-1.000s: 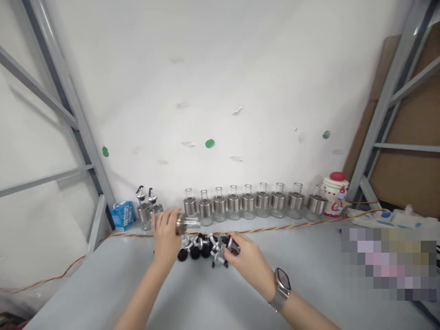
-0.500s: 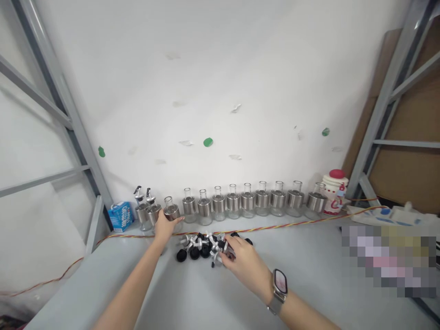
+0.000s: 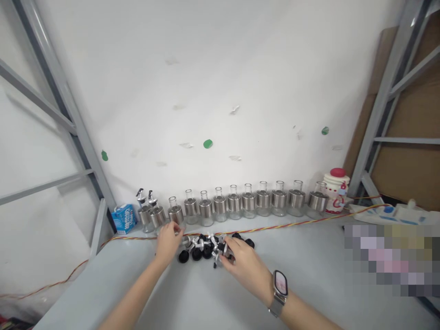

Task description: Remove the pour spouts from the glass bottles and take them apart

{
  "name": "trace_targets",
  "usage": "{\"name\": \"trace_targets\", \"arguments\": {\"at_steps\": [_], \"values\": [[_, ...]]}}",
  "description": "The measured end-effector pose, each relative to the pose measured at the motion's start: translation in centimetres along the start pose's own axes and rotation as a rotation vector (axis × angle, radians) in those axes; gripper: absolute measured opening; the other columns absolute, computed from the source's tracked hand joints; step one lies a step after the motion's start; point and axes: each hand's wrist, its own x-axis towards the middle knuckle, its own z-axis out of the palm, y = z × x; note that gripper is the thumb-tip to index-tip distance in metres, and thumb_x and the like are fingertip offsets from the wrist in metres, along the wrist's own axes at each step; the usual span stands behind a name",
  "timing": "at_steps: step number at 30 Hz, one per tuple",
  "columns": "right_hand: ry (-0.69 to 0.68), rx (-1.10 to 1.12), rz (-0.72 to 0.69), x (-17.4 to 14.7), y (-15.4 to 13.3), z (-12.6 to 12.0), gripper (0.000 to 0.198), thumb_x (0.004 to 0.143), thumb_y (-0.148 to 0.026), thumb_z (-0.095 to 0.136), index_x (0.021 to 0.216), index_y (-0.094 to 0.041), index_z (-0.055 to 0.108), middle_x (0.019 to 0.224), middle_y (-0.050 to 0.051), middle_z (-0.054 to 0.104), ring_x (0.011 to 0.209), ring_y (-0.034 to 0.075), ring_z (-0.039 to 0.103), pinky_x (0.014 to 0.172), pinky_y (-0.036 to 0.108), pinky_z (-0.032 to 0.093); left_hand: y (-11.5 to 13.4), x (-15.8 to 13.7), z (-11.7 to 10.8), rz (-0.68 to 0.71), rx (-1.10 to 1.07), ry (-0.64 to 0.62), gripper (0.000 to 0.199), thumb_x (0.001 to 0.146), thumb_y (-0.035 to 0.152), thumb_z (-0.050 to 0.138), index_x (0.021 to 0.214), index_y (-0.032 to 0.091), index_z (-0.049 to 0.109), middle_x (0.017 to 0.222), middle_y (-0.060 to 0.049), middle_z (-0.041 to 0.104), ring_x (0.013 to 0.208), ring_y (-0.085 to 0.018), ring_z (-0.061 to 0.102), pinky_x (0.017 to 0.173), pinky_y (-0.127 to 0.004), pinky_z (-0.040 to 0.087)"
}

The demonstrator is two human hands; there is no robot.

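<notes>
My left hand [image 3: 168,242] is just left of the pile, below a glass bottle with a steel sleeve [image 3: 175,213]. Its fingers are bent and slightly blurred, apart from one another, and nothing shows in them. At the right part of the pile of pourer spouts [image 3: 201,245], my right hand [image 3: 240,254] pinches a pourer spout [image 3: 222,248] with a black stopper between thumb and fingers. Two bottles at the left carry pourer spouts, one of them the steel-sleeved bottle [image 3: 157,217]. The other bottles in the row, such as this bottle [image 3: 249,200], have bare glass necks.
A blue carton [image 3: 124,219] stands left of the row, a white jar with a red lid [image 3: 337,190] right of it. A twisted red and yellow cord [image 3: 271,227] runs across the table [image 3: 192,298] before the bottles. Metal posts [image 3: 385,105] frame both sides.
My left hand has come away from the third bottle from the left and moved down and right toward the pile. My right hand stays at the pile, a spout now showing between its fingers.
</notes>
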Motion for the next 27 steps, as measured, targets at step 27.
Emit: {"name": "trace_targets", "arguments": {"at_steps": [27], "values": [[-0.051, 0.763, 0.221, 0.8, 1.4, 2.1, 0.041, 0.079, -0.045, 0.045, 0.107, -0.017, 0.054, 0.061, -0.001, 0.052, 0.052, 0.012, 0.048, 0.049, 0.023, 0.039, 7.0, -5.9, -0.6, 0.259, -0.394, -0.165, 0.027, 0.085, 0.035, 0.033, 0.090, 0.021, 0.056, 0.087, -0.004, 0.061, 0.085, -0.018, 0.056, 0.076, -0.031, 0.042]]}}
